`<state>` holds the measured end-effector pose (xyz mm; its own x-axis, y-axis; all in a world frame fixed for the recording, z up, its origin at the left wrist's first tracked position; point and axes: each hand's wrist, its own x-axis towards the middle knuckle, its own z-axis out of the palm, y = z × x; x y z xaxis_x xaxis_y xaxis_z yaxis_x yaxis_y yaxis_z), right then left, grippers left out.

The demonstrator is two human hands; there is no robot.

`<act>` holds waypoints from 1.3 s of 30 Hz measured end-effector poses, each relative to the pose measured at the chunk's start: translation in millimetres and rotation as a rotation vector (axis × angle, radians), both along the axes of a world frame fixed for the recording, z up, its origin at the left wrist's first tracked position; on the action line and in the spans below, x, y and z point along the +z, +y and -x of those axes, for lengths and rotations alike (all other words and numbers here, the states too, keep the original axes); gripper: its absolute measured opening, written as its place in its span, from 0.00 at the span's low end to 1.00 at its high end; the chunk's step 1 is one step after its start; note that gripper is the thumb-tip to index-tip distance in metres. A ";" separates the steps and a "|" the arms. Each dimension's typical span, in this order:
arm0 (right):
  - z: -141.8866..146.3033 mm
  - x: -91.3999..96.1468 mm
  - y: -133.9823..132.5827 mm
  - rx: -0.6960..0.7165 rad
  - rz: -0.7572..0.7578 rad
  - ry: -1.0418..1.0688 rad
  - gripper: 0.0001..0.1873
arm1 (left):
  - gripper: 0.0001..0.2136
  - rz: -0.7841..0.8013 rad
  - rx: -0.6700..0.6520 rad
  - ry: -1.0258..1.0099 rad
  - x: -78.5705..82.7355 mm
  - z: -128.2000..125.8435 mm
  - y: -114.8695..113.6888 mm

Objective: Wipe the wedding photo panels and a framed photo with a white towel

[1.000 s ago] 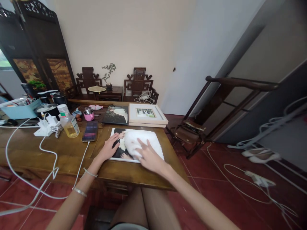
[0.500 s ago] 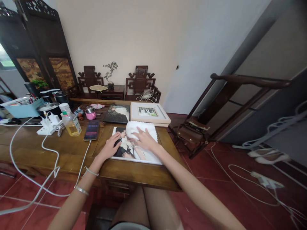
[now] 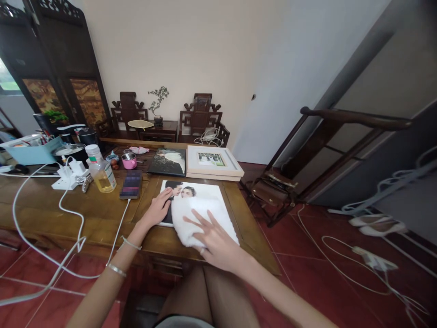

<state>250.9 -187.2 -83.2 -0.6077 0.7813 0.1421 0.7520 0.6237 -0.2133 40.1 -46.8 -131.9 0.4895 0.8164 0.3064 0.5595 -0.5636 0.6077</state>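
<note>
A photo print (image 3: 214, 192) of a couple lies flat near the table's front edge. My left hand (image 3: 159, 207) rests on its left side with the fingers stretched out. Over the lower part of the print lies a white cloth (image 3: 182, 214), hiding much of the picture. My right hand (image 3: 213, 237) presses on this cloth with its fingers spread and not wrapped round it. The cloth's near edge reaches the print's lower edge.
Behind the print are a dark photo panel (image 3: 167, 162) and a pale picture frame (image 3: 218, 166). A phone (image 3: 130, 184) with a white cable, a bottle (image 3: 102, 171), a pink cup (image 3: 129, 160) and a power strip (image 3: 66, 180) stand to the left on the wooden table (image 3: 252, 241).
My right hand and the white cloth have moved down the print, towards me. The couple's heads at the top now show. My left hand has stayed in place.
</note>
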 end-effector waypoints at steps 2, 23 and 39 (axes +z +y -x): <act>-13.5 -1.4 8.9 -0.041 0.006 0.019 0.15 | 0.21 -0.003 0.004 -0.004 -0.6 -0.3 -0.3; 8.8 5.1 15.1 0.139 -0.011 0.026 0.14 | 0.22 -0.068 0.083 -0.290 15.7 -3.6 -7.3; 5.1 5.2 140.0 -0.217 0.024 0.201 0.21 | 0.18 -0.110 -0.026 -0.057 11.7 -3.4 -6.0</act>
<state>245.7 -47.1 -78.0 -0.3873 0.8946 0.2227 0.8085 0.4457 -0.3843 43.6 -52.8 -120.3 0.4893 0.7638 0.4210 0.5104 -0.6422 0.5719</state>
